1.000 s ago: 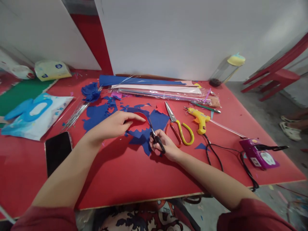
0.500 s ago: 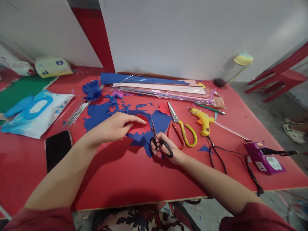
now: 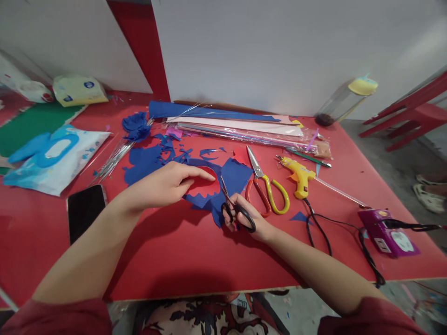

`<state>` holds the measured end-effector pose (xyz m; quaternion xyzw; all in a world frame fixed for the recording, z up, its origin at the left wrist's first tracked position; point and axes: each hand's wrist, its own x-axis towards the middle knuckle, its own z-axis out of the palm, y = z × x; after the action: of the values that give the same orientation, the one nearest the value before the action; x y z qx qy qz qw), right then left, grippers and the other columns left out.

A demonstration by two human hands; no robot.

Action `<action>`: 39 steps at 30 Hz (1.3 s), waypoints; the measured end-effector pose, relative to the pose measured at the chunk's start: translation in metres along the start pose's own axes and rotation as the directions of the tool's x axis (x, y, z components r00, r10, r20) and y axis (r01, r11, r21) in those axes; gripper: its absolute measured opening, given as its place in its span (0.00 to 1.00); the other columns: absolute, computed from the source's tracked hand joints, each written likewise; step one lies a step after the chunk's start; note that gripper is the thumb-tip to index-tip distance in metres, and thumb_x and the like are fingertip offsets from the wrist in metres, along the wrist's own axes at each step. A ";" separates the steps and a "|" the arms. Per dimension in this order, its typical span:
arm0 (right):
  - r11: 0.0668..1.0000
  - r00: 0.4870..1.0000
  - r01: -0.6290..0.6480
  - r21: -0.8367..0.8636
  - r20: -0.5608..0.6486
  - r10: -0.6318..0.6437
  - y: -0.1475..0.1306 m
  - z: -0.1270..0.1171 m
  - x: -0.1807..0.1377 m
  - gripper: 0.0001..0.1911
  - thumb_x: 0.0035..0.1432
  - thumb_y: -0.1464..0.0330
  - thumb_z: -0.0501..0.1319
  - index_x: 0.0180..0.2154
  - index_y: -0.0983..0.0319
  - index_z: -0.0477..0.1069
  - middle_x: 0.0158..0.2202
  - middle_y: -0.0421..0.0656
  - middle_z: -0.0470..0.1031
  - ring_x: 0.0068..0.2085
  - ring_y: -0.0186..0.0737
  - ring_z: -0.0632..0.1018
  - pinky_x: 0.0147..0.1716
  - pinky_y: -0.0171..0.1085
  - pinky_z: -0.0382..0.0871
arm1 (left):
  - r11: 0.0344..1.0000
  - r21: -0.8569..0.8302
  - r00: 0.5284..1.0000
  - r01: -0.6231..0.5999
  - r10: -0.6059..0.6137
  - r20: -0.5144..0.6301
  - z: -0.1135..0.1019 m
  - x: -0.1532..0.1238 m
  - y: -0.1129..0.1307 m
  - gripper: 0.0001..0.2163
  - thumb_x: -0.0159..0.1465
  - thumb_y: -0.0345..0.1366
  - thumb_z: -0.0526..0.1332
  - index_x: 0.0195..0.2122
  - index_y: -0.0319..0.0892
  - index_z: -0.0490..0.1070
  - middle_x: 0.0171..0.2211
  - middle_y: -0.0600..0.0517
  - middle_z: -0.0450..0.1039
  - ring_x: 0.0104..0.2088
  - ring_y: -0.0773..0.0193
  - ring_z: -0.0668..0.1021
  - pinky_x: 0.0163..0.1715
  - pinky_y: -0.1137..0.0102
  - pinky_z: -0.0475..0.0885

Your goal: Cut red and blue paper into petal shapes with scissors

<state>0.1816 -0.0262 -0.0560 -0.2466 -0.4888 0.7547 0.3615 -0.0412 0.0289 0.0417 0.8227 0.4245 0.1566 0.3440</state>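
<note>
My left hand (image 3: pixel 174 181) grips a red paper piece (image 3: pixel 206 184) with a wavy lower edge, together with the blue sheet (image 3: pixel 201 200) under it. Its index finger lies along the top of the red piece, and the other fingers are partly hidden. In my right hand (image 3: pixel 249 218) is a pair of small scissors (image 3: pixel 247 219) with black handles. Their blades point up and away, close to the right edge of the red piece. Another blue piece (image 3: pixel 235 174) lies just beyond the blades.
Large scissors (image 3: pixel 267 186) with red and yellow handles lie right of my hands, then a yellow glue gun (image 3: pixel 296 176) and a purple power box (image 3: pixel 387 232). Blue scraps (image 3: pixel 143 165), a blue flower (image 3: pixel 135 126), wires (image 3: pixel 117 160), a phone (image 3: pixel 86 211) and a wipes pack (image 3: pixel 57 158) are leftward.
The whole view has shifted slightly, so the objects appear a little farther right. Both hands keep nearly the same hold and place on the sheet and scissors.
</note>
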 end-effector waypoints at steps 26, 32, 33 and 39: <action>0.997 0.998 0.064 0.030 0.028 -0.065 0.003 -0.001 -0.003 0.19 0.55 0.54 0.60 0.33 0.59 0.55 0.22 0.33 0.65 0.18 0.26 0.65 0.19 0.28 0.58 | 0.996 0.084 0.991 0.041 -0.051 0.124 -0.003 0.002 0.008 0.20 0.59 0.24 0.48 0.48 0.43 0.71 0.48 0.55 0.75 0.47 0.67 0.76 0.47 0.74 0.69; 0.998 0.998 0.059 0.016 0.006 -0.059 0.002 -0.001 -0.003 0.19 0.54 0.54 0.61 0.33 0.59 0.56 0.23 0.33 0.65 0.17 0.25 0.66 0.18 0.28 0.57 | 0.998 0.052 0.994 0.029 -0.034 0.104 -0.003 0.002 0.006 0.18 0.60 0.26 0.49 0.47 0.43 0.72 0.48 0.55 0.75 0.48 0.66 0.76 0.48 0.73 0.68; 0.998 0.998 0.057 0.015 0.004 -0.057 0.002 -0.001 -0.003 0.19 0.54 0.55 0.61 0.33 0.59 0.56 0.23 0.32 0.65 0.17 0.25 0.66 0.17 0.28 0.57 | 0.999 0.043 0.994 0.030 -0.034 0.103 -0.003 0.002 0.005 0.18 0.60 0.26 0.49 0.47 0.43 0.72 0.48 0.54 0.75 0.48 0.66 0.76 0.49 0.72 0.68; 0.998 0.998 0.058 0.010 0.016 -0.058 0.001 -0.001 -0.002 0.20 0.53 0.54 0.61 0.32 0.59 0.54 0.22 0.32 0.65 0.17 0.26 0.65 0.18 0.28 0.57 | 0.999 -0.031 0.994 0.033 -0.029 0.107 -0.004 0.002 0.006 0.17 0.60 0.28 0.50 0.46 0.42 0.72 0.48 0.53 0.75 0.48 0.64 0.76 0.49 0.70 0.68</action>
<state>0.1831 -0.0282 -0.0574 -0.2245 -0.4952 0.7483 0.3802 -0.0388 0.0303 0.0485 0.8175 0.4157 0.1142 0.3818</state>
